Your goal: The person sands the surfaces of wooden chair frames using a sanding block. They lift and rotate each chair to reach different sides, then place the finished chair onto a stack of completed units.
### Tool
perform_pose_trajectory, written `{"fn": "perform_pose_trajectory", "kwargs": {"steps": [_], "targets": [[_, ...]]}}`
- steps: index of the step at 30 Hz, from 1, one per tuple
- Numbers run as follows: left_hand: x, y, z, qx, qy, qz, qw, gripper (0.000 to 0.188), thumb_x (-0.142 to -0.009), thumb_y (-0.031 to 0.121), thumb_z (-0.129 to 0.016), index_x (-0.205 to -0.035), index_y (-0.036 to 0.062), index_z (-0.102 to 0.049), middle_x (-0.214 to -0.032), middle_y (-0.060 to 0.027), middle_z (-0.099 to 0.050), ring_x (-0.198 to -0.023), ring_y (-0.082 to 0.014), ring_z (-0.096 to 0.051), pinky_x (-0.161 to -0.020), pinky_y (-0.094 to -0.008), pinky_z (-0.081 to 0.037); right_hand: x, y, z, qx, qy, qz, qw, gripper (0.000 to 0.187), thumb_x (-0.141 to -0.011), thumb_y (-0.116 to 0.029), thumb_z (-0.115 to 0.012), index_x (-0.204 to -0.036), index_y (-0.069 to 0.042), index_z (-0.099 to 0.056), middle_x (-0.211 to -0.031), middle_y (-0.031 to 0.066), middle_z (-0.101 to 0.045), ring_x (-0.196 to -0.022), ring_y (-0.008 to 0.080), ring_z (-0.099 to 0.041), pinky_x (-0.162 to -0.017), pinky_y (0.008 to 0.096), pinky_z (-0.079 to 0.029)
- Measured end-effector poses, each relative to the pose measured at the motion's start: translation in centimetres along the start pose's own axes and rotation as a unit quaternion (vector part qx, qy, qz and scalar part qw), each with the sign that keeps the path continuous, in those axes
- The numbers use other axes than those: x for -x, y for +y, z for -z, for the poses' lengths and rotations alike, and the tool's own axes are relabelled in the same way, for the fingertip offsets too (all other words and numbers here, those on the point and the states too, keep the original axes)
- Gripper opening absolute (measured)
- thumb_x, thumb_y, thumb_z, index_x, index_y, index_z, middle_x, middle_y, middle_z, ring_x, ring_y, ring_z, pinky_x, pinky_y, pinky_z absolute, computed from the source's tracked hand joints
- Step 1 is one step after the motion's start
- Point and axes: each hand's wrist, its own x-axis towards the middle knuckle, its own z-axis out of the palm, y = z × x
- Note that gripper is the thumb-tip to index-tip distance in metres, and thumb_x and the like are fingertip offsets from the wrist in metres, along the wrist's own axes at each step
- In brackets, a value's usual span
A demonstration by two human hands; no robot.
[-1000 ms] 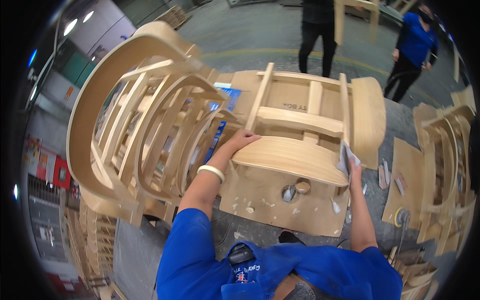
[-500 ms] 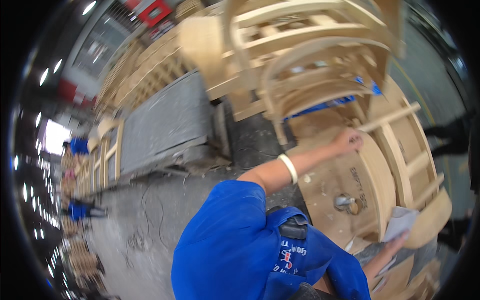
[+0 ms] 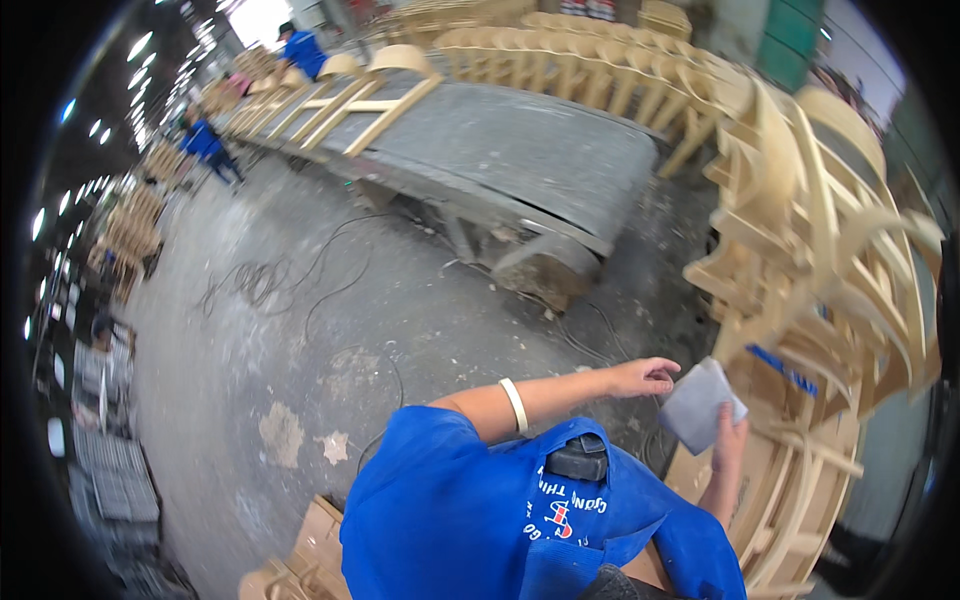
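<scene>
My right hand (image 3: 730, 440) is closed on a folded grey sheet (image 3: 697, 405) that looks like sandpaper, gripping its right edge. My left hand (image 3: 645, 378), with a pale band on its wrist, reaches out just left of the sheet. Its fingers are loosely bent and apart, holding nothing, and a small gap seems to lie between them and the sheet. Close to my right hand, curved wooden chair frames (image 3: 775, 290) are piled up, with a strip of blue material (image 3: 782, 369) among them. Slatted wooden parts (image 3: 790, 500) lie under and beside my right forearm.
A long grey conveyor table (image 3: 500, 140) stands ahead, with wooden frames (image 3: 370, 100) on its far left. Behind it are rows of chair frames (image 3: 580, 60). Cables (image 3: 260, 285) lie on the concrete floor (image 3: 300, 360). Two people in blue (image 3: 205, 140) are far off at left.
My view and body have turned left. My left hand has come off the wooden panel and moved beside the sheet. My right hand still holds the sheet, now raised in front of me.
</scene>
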Motion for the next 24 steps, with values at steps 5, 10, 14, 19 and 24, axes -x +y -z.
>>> {"fn": "perform_pose_trajectory", "kwargs": {"steps": [5,10,14,19,24], "targets": [[13.8,2.8,6.0,-0.039,0.159,-0.031,0.986,0.067,-0.082,0.032,-0.071,-0.131,-0.0031,-0.041,-0.125,-0.0123,-0.053,-0.112,-0.0169,-0.05,-0.094,-0.0324,-0.042,0.6,-4.6,-18.8,-0.034,-0.179,0.044,0.982,0.031,-0.094,-0.024,-0.055,-0.103,0.004,-0.062,-0.093,0.0036,-0.063,-0.084,0.0107,-0.055,-0.075,0.0265,-0.045],[26.0,4.8,11.9,-0.098,0.307,-0.053,0.945,0.052,-0.086,0.03,-0.066,-0.124,-0.0008,-0.049,-0.115,-0.0086,-0.06,-0.104,-0.0153,-0.055,-0.09,-0.0313,-0.044,2.5,-8.3,-33.4,-0.057,-0.277,0.069,0.957,0.03,-0.093,-0.023,-0.056,-0.103,0.005,-0.062,-0.092,0.004,-0.064,-0.081,0.0102,-0.056,-0.073,0.0267,-0.045],[31.8,5.3,13.9,0.012,0.404,-0.115,0.908,0.047,-0.091,0.029,-0.06,-0.126,0.0005,-0.047,-0.117,-0.007,-0.059,-0.104,-0.0147,-0.055,-0.09,-0.0313,-0.044,4.4,-10.4,-42.6,-0.113,-0.338,0.067,0.932,0.029,-0.091,-0.021,-0.06,-0.105,0.004,-0.061,-0.094,0.0053,-0.064,-0.083,0.0116,-0.057,-0.075,0.0272,-0.046],[36.9,6.4,16.0,-0.027,0.517,-0.175,0.837,0.045,-0.09,0.02,-0.061,-0.127,0.0007,-0.044,-0.118,-0.0077,-0.057,-0.106,-0.0151,-0.054,-0.091,-0.0323,-0.044,4.5,-12.5,-51.0,-0.121,-0.429,0.07,0.893,0.027,-0.087,-0.021,-0.065,-0.102,0.001,-0.061,-0.094,0.0052,-0.064,-0.084,0.0118,-0.057,-0.076,0.0271,-0.045],[40.4,7.4,20.6,-0.003,0.595,-0.21,0.776,0.045,-0.089,0.014,-0.062,-0.128,0.0013,-0.043,-0.117,-0.0083,-0.057,-0.107,-0.0153,-0.054,-0.092,-0.0322,-0.044,1.9,-13.5,-58.2,-0.165,-0.568,-0.043,0.805,0.04,-0.088,-0.024,-0.064,-0.118,0.0,-0.052,-0.109,0.0083,-0.061,-0.097,0.0156,-0.057,-0.083,0.0313,-0.046]]}}
